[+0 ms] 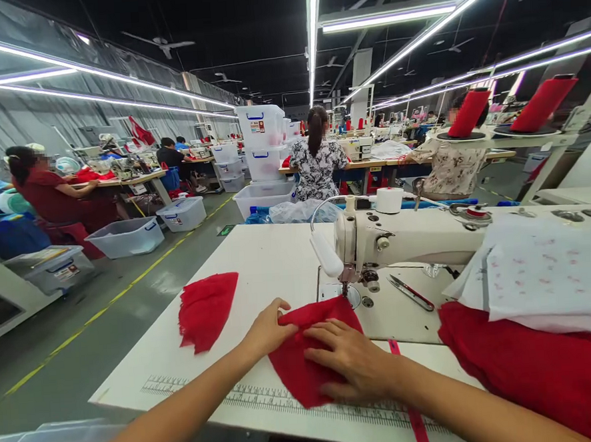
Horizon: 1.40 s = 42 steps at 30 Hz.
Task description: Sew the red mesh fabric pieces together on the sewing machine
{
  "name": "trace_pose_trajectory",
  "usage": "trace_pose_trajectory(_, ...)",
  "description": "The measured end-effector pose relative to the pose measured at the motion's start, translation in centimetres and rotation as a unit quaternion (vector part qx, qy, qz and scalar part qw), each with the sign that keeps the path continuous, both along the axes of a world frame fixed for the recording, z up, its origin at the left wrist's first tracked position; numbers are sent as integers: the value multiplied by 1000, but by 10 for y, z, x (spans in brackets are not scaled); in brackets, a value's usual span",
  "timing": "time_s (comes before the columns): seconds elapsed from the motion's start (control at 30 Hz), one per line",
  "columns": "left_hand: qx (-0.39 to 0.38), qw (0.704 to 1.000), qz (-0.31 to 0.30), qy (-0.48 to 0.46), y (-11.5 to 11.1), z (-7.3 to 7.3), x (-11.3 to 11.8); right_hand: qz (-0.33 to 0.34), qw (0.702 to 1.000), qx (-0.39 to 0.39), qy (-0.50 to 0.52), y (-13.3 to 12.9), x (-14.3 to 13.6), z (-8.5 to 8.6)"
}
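Observation:
A piece of red fabric point(305, 374) lies on the white sewing table, its far corner at the needle of the sewing machine point(346, 281). At its left edge my left hand point(267, 329) pinches the cloth between thumb and fingers. My right hand point(351, 357) rests on top of the same piece, fingers spread and flat. Another red fabric piece point(208, 312) lies apart on the left of the table. Thread snips point(411, 292) lie on the machine bed, right of the needle.
A printed ruler point(266, 396) runs along the table's front edge. Red cloth point(535, 366) and white printed sheets point(544, 276) are heaped at right. Red thread cones point(543, 104) stand behind them. Plastic bins point(126, 238) sit on the floor at left; several people work at other machines.

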<state>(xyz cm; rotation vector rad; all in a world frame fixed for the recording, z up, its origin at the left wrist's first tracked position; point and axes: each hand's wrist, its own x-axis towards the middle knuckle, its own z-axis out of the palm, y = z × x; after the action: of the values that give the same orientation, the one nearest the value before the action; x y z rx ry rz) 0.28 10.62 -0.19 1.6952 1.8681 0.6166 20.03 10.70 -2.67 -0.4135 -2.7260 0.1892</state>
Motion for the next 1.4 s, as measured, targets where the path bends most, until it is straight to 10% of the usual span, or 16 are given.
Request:
trace_pose_trajectory(0.17, 18, 1000, 3, 2, -2, 2, 2, 10, 999, 9, -40, -7, -5, -1)
trace_pose_trajectory(0.53, 14, 1000, 10, 8, 3, 14, -5, -79, 991, -100, 31, -36, 82, 14)
trace_pose_trajectory(1.03, 12, 998, -4, 54, 11, 5, -16, -126, 992, 20, 23, -12, 58, -7)
trace_pose_trajectory(1.13, 106, 986, -14, 127, 6, 2, -12, -126, 991, 43, 20, -14, 55, -7)
trace_pose_trajectory(1.27, 324, 911, -189, 174, -16, -3, 10, -124, 991, 45, 16, -13, 53, -9)
trace_pose_trajectory(1.4, 285, 838, -431, 174, -34, -8, 30, -125, 992, 35, 7, -14, 51, -12)
